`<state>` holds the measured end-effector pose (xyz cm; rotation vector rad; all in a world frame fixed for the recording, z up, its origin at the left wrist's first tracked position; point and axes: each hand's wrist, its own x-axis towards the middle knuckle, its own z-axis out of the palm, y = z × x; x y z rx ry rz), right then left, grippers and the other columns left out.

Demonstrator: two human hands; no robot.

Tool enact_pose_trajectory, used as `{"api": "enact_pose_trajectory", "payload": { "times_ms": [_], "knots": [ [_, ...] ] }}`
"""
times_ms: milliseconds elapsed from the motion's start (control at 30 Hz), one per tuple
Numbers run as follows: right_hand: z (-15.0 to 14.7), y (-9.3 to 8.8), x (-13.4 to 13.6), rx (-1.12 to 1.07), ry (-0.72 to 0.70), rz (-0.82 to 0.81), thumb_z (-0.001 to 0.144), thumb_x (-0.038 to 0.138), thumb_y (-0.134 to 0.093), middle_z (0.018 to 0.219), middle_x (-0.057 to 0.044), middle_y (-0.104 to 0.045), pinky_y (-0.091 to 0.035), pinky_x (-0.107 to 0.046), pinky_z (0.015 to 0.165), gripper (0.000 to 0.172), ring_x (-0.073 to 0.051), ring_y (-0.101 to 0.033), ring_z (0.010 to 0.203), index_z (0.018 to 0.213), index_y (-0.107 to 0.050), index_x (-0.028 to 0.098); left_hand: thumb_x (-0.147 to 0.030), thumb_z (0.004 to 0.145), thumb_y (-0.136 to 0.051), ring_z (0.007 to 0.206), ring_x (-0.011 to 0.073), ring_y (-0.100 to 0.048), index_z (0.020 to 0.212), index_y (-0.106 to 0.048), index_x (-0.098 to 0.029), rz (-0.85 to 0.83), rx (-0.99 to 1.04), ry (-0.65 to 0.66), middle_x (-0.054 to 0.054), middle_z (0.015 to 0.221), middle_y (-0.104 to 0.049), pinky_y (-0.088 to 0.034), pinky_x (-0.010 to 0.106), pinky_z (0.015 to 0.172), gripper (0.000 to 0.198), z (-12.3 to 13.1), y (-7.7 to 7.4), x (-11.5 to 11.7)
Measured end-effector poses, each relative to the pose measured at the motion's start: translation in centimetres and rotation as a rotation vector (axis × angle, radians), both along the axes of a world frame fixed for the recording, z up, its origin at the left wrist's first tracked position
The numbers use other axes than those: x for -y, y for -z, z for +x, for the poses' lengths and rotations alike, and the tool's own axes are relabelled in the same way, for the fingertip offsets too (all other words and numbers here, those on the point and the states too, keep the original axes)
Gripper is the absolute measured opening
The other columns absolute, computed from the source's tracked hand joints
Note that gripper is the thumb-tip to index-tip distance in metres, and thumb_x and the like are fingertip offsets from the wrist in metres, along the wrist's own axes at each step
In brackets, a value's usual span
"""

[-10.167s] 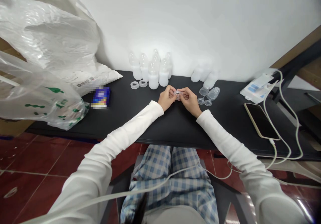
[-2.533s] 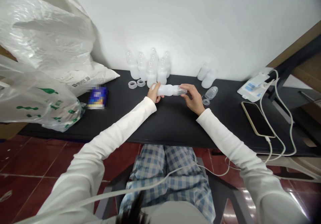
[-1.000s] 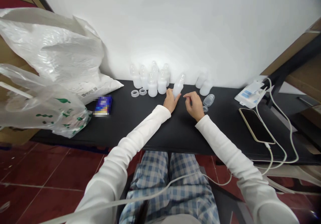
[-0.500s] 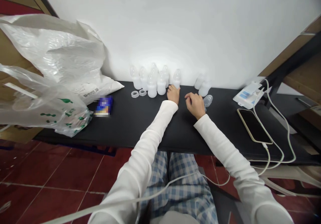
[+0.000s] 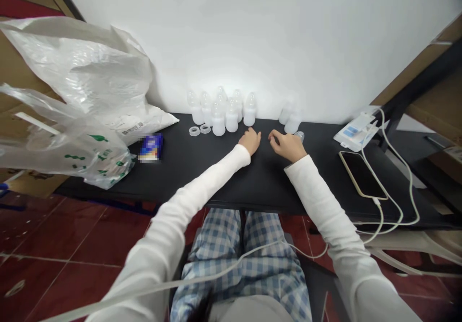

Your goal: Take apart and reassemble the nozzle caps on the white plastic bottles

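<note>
My left hand [image 5: 250, 140] is just above the black table, fingers loosely bent and apart, holding nothing visible. Right behind it stands a white baby bottle with a clear dome cap [image 5: 249, 110], not touched by the hand. To its left several similar capped baby bottles [image 5: 218, 121] stand in a cluster. My right hand [image 5: 288, 146] hovers with curled fingers, a gap between thumb and forefinger and nothing seen in it. A clear cap [image 5: 299, 135] lies partly hidden behind that hand. Uncapped white bottles [image 5: 292, 122] stand beyond it, near the wall.
Two clear rings [image 5: 194, 131] lie left of the bottles. A blue packet [image 5: 150, 147] and large plastic bags [image 5: 104, 153] occupy the table's left. At right are a phone [image 5: 363, 174] with a white cable and a white-blue package [image 5: 355, 132]. The wall [image 5: 260, 38] rises behind.
My left hand has let go of the capped bottle and drawn back towards me. That bottle now stands slightly further left, closer to the cluster. My right hand has shifted slightly right.
</note>
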<state>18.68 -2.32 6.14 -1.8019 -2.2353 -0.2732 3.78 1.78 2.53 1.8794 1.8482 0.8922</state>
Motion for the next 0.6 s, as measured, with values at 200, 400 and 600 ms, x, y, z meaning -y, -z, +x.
{"api": "enact_pose_trajectory", "payload": {
  "times_ms": [200,400,600],
  "knots": [
    [1.1,-0.1,-0.5,0.047,-0.029,-0.09,0.098,0.047,-0.051,0.069,-0.01,-0.07,-0.033,-0.034,0.067,0.041,-0.024,-0.062,0.07,0.081,-0.075,0.019,-0.015,0.091,-0.05,0.115,0.0359,-0.06,0.114,-0.059,-0.01,0.328,-0.307,0.048,0.022,0.117,-0.063,-0.047,0.049,0.101,0.025,-12.3,1.3,3.5],
    [2.2,2.2,-2.1,-0.018,-0.133,-0.026,0.086,0.027,-0.069,0.089,-0.012,-0.066,-0.04,-0.034,0.068,0.015,-0.023,-0.06,0.079,0.078,-0.073,0.016,-0.014,0.085,-0.061,0.134,0.0385,-0.045,0.126,-0.048,-0.015,0.219,-0.266,-0.158,0.02,0.146,-0.048,-0.041,0.062,0.11,0.042,-21.0,1.9,-0.3],
    [3.5,4.1,-3.7,-0.201,-0.26,-0.016,0.08,-0.003,-0.054,0.091,-0.007,-0.058,-0.043,-0.031,0.067,0.025,-0.017,-0.054,0.078,0.08,-0.07,0.016,-0.015,0.083,-0.066,0.108,0.0295,-0.06,0.095,-0.049,-0.021,0.2,-0.189,-0.136,0.01,0.105,-0.058,-0.047,0.057,0.104,0.021,-21.3,2.5,1.5]
  ]
}}
